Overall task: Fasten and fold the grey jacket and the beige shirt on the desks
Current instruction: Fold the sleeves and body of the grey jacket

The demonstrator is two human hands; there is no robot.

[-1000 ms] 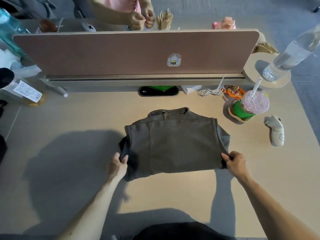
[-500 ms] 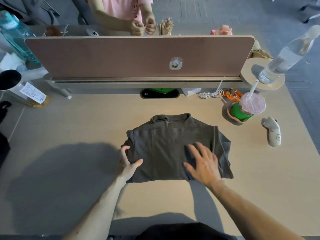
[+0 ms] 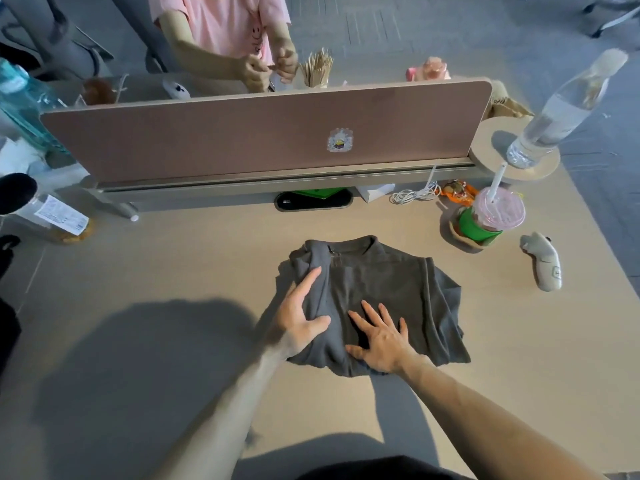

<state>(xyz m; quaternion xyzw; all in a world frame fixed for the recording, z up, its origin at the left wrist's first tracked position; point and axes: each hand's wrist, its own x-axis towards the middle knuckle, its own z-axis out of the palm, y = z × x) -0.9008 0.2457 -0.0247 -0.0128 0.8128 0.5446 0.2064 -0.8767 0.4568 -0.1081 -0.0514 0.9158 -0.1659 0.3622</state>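
The grey jacket [image 3: 381,289] is lying folded in the middle of the worktop [image 3: 173,271], with its collar pointing away from the person. Both hands are lying flat on it. The left hand [image 3: 298,323] is pressing the left side with its fingers straight and its thumb spread out. The right hand [image 3: 381,337] is pressing the middle with its fingers spread wide. Neither hand is holding anything.

A cup with a pink lid and a straw [image 3: 491,216] is standing to the right, well apart from the jacket. A pale gadget [image 3: 543,263] is lying just beside the cup. A white cable [image 3: 414,194] is sitting coiled near the back. A clear water bottle [image 3: 561,112] is standing on a round stand [image 3: 519,157]. On the far left, a jar [image 3: 52,216] is lying on its side.

The worktop is pale wood, and big shadows are falling on it. A pink-brown panel [image 3: 259,133] is standing across the back. Behind it, a person in a pink shirt [image 3: 225,26] is busy with both hands. Grey carpet [image 3: 381,29] is covering the floor.

A small sticker [image 3: 340,140] is showing on the panel, and the jar is wearing a white label, but both are too blurry to read.
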